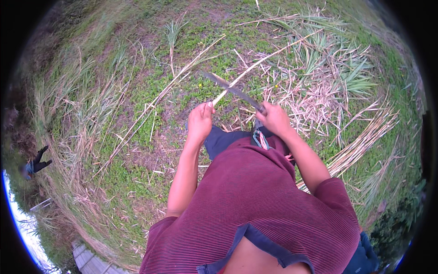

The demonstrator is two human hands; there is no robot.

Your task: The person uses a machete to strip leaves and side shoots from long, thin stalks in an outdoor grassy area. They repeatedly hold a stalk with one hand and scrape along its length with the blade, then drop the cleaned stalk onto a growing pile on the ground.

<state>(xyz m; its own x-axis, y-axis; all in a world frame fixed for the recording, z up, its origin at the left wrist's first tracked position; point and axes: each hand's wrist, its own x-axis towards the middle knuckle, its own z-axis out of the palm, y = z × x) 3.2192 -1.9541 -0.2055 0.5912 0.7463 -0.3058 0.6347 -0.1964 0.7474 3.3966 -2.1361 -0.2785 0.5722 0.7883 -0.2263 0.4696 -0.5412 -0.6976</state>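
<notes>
Outdoors, grass patch, person standing and looking down. Left hand (200,122) is closed round the near end of a long pale stalk (255,66), thumb on top, fingers wrapped under; the stalk runs up and to the right over the grass (150,91), its far end among the cut litter. Right hand (273,118) is clamped on the handle of a long blade (230,87), fingers tight together; the blade slants up-left and crosses the stalk just beyond the left thumb. Whether edge and stalk touch I cannot tell. Main risk, as I judge it: the blade sits very near the left thumb, so a stroke that slips down the smooth stalk toward the body could reach the thumb or knuckles. The stalk is held at one end only, so it may flex or roll under the blade and turn the edge aside. Both hands work close above the dark trousers (226,140), so a stroke that cuts clean through could carry on toward the legs. A heap of dry stalks and leaves (328,86) lies on the right, loose underfoot, and could shift under a step. A second person (37,160) stands well apart at the left edge, out of reach of the blade.
</notes>
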